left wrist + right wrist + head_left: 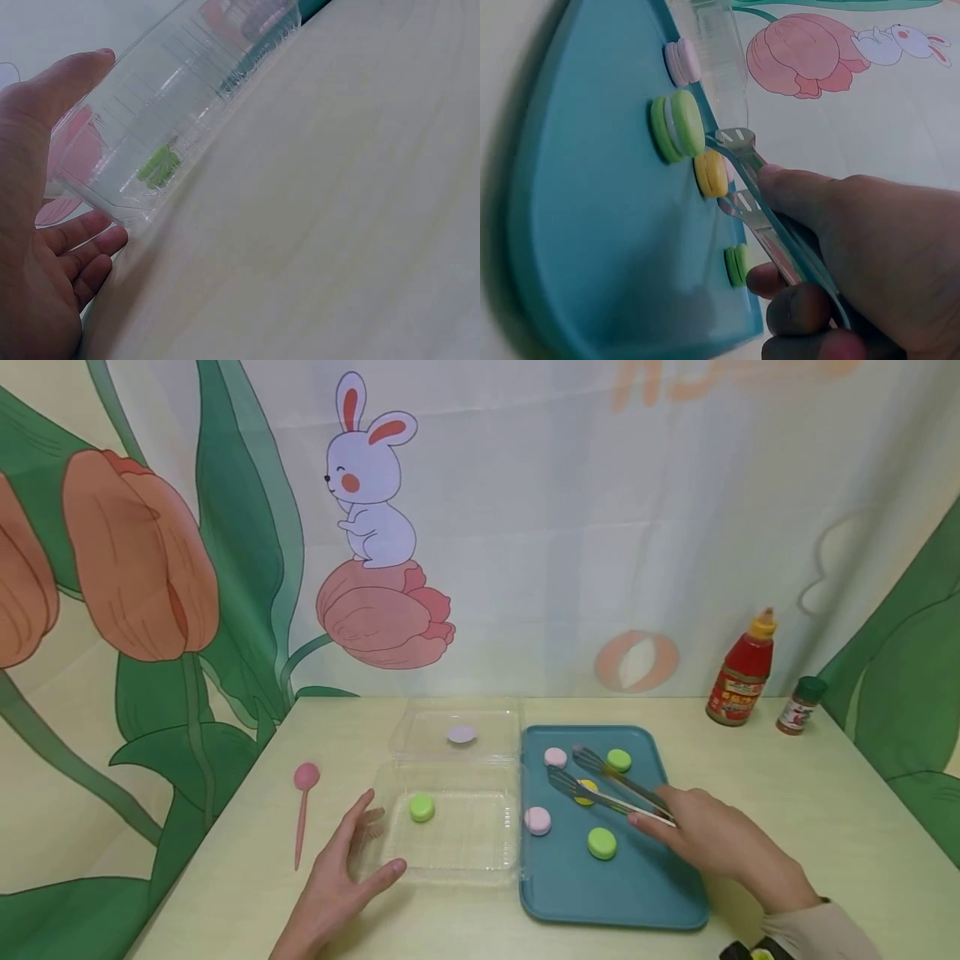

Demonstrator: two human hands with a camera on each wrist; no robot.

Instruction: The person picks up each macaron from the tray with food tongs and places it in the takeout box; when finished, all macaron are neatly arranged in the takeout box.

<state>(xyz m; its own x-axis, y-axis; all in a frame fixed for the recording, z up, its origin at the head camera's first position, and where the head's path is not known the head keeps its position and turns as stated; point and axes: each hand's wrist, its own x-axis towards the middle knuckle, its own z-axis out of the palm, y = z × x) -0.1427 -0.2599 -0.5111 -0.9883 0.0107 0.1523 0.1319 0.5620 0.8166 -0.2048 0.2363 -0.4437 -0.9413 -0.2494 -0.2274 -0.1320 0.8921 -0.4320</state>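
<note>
My right hand (708, 831) grips tongs (780, 225) with forked tips, their two arms spread. In the head view the tips hang over the blue tray (622, 893), around the yellow macaron (586, 792); the pads are apart with nothing pinched. Two pink macarons, one of them the nearer pink macaron (537, 821), and two green ones, including a green macaron (677, 126), lie on the tray. My left hand (337, 868) is at the clear plastic container's (457, 839) left front corner, thumb and fingers spread along its edge. Inside sits a green macaron (422, 807).
The container's lid (420, 731) lies folded back, with a pale oval (462, 734) on it. A pink spoon (302, 814) rests at left. A red sauce bottle (742, 672) and a green-capped spice jar (801, 705) stand at the back right, before a printed curtain (525, 527).
</note>
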